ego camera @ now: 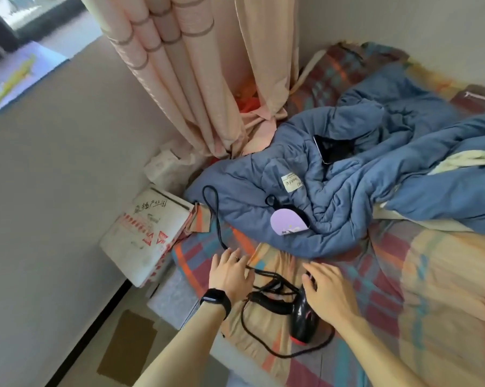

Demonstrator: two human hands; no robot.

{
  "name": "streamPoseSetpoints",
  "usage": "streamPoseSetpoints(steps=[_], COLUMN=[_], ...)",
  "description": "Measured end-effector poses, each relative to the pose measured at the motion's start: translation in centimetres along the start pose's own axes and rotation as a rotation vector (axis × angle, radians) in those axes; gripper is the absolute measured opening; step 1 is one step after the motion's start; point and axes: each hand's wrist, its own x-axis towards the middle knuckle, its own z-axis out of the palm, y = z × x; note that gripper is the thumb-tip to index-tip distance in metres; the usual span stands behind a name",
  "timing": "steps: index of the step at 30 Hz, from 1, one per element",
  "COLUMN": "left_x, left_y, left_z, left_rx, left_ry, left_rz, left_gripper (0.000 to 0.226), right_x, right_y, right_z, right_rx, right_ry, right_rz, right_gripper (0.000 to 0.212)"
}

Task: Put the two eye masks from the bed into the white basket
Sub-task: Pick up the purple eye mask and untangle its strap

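Lilac eye mask (288,220), the one mask clearly in view, lies on a blue quilt (347,196) whose sewn label (291,182) is too blurred to read. Left hand (231,270) and right hand (329,289), open and empty, reach beside one black hair dryer (301,321).

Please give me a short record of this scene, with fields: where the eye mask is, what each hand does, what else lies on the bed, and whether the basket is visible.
eye mask: one lilac mask on the blue quilt; a second is not clearly seen
left hand: open, flat on the bed sheet, at a black cord
right hand: open, over the black hair dryer
other items: a phone on the quilt
white basket: not in view
task state: no mask picked up yet
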Motion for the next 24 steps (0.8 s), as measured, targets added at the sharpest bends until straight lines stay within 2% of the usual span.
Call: streamPoseSetpoints(steps=[4, 9, 11, 13, 16, 18, 19, 21, 24], left_x=[7.5, 14.7, 16.2, 17.0, 16.9, 15.9, 15.1, 13.0, 8.9], left_y=[-1.5, -2.3, -2.5, -2.7, -2.5, -1.9, -1.5, -0.1, 3.0], left_z=[1.3, 4.8, 6.3, 7.6, 8.0, 7.2, 6.5, 4.8, 1.4], left_rx=[-0.009, 0.036, 0.06, 0.056, -0.021, -0.166, -0.255, -0.504, -1.025], left_ry=[-0.049, -0.103, -0.141, -0.185, -0.198, -0.172, -0.16, -0.174, -0.343], left_rz=[0.053, 0.162, 0.177, 0.17, 0.14, 0.084, 0.05, -0.028, -0.134], left_gripper=[0.052, 0.065, 0.068, 0.071, 0.072, 0.07, 0.068, 0.065, 0.071], right_x=[6.5, 13.9, 15.9, 16.9, 16.3, 14.6, 13.5, 11.0, 6.2], right_y=[-0.5, 0.2, 0.8, 1.4, 1.8, 1.6, 1.5, 1.2, 0.7], right_z=[1.4, 3.6, 4.5, 5.4, 6.4, 6.2, 5.8, 4.7, 2.8], right_rx=[0.027, 0.102, 0.116, 0.12, 0.022, 0.202, 0.324, 0.54, 0.857], right_ry=[-0.09, -0.102, -0.118, -0.14, -0.087, -0.029, 0.0, 0.05, 0.047], right_rz=[0.084, 0.126, 0.132, 0.181, 0.195, 0.248, 0.304, 0.414, 0.495], right_gripper=[0.047, 0.082, 0.087, 0.075, 0.025, 0.009, 0.004, 0.013, 0.018])
